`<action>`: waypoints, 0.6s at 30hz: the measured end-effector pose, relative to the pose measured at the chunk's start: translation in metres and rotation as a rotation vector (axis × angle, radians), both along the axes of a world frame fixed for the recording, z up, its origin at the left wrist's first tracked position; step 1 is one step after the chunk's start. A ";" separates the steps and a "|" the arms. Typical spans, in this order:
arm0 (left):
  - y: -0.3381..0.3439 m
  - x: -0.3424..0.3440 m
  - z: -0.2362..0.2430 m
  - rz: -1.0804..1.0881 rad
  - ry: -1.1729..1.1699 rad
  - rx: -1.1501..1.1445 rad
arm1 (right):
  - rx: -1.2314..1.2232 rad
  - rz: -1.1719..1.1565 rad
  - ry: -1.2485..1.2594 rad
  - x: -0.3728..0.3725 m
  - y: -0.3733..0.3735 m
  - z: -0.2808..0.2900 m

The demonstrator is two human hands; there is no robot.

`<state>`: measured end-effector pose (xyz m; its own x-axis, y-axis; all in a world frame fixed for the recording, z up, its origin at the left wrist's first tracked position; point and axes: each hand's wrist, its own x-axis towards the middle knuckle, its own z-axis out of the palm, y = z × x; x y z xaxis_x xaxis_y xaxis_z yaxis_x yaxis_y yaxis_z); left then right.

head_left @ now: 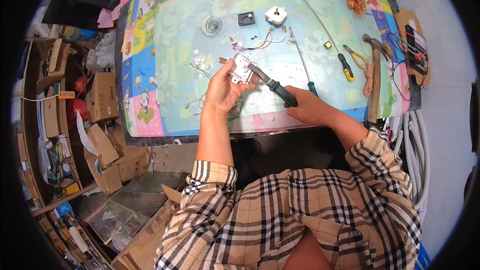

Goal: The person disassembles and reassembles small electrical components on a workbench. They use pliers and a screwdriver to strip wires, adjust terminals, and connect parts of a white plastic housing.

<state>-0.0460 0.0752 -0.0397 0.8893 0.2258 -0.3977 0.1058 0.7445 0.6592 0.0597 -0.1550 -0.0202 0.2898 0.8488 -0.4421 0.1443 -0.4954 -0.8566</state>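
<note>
My left hand (222,89) grips a small white and metallic mechanism (241,64) near the middle of the table, thumb along its left side. In my right hand (309,107) is a pair of pliers with dark green handles (274,87); their jaws are at the mechanism's right side. Whether the jaws bite on it cannot be made out. Thin coloured wires (260,46) lie just beyond the mechanism, near a white round housing (276,15) and a small black box-shaped part (246,18). A flat spiral spring (213,26) lies further left.
Right of my hands lie a green-handled screwdriver (302,60), a long yellow-and-black screwdriver (344,65), yellow-handled pliers (356,57) and a hammer (374,77). A copper wire bundle (356,0) sits far right, a multimeter (416,47) at the right edge. Cardboard boxes (103,97) stand left.
</note>
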 end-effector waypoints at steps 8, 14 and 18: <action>-0.013 0.004 0.013 0.160 0.095 0.458 | 0.034 -0.047 0.461 0.002 -0.002 -0.002; -0.015 0.002 0.009 0.135 0.112 0.602 | -0.044 -0.143 0.641 0.003 0.000 0.009; -0.015 0.002 0.011 0.161 0.097 0.534 | 0.006 -0.064 0.335 0.007 0.001 -0.009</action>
<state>-0.0439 0.0604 -0.0290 0.7920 0.5479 -0.2694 0.0975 0.3222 0.9416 0.0666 -0.1543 -0.0294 0.1824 0.8364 -0.5169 -0.1769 -0.4892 -0.8540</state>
